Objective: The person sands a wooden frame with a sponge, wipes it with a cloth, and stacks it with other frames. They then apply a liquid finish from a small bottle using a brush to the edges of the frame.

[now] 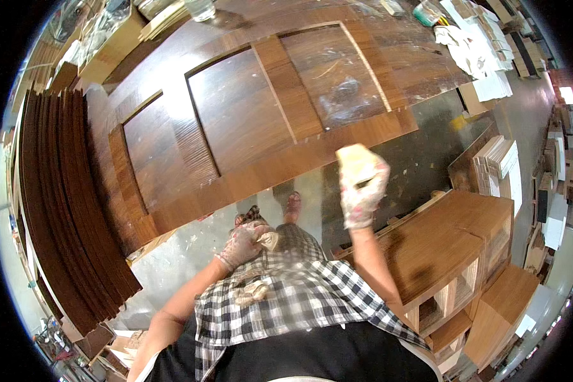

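My right hand (pixel 367 197), in a white glove with reddish marks, is raised beyond the front edge of a wooden frame. Its fingers are closed round a pale yellow pad (pixel 355 159); blur hides whether it is sponge or folded cloth. Low by my checked apron, my gloved left hand (pixel 240 247) is closed on a bunched beige cloth (pixel 270 240). A second crumpled beige cloth (pixel 251 292) rests against the apron. The brown wooden frame (pixel 254 170), with three openings, lies on a glossy, smeared wooden tabletop (pixel 235 105).
Stacked dark brown boards (pixel 57 210) stand at the left. A wooden cabinet (pixel 426 242) stands close by my right arm. Farther back are a cardboard box (pixel 111 54), a clear container (pixel 200 9), a green-labelled tin (pixel 426 13) and a white cloth (pixel 463 51).
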Action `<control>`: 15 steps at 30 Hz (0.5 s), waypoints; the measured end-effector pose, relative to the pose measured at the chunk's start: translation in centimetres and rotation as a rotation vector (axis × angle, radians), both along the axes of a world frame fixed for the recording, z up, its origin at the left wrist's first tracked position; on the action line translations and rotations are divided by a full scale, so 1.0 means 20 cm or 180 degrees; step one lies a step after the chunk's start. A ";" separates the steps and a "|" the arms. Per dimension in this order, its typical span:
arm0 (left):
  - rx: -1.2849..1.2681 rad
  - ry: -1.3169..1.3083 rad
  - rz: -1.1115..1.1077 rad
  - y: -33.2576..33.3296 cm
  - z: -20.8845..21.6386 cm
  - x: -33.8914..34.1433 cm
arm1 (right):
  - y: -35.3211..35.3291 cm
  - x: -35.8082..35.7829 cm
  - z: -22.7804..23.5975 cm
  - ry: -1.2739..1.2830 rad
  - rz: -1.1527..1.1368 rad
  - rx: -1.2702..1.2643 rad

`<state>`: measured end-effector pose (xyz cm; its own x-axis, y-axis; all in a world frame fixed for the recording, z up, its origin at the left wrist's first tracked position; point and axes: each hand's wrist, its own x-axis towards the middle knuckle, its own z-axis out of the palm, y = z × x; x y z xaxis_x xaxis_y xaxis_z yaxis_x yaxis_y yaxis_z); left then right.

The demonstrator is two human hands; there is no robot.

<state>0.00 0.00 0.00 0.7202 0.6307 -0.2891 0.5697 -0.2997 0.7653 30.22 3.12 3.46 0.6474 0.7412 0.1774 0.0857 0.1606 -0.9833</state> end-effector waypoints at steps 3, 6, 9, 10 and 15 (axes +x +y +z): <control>-0.0072 -0.0007 0.0008 -0.02 -0.04 -0.14 | -0.03 -0.15 -0.02 -0.1348 -0.0347 -0.0415; -0.0001 -0.0108 0.0049 -0.02 -0.02 -0.26 | -0.12 -0.67 -0.04 -0.1470 0.0326 -0.0134; 0.0082 -0.0319 0.0122 -0.03 0.01 -0.36 | -0.15 -0.89 0.06 -0.1881 0.0932 0.0024; -0.0013 -0.0319 0.0275 -0.04 0.03 -0.39 | -0.12 -0.88 0.11 -0.0437 0.0698 -0.0129; -0.0147 -0.0191 0.0611 -0.16 -0.03 -0.63 | -0.12 -0.89 0.01 -0.1278 0.0248 -0.0189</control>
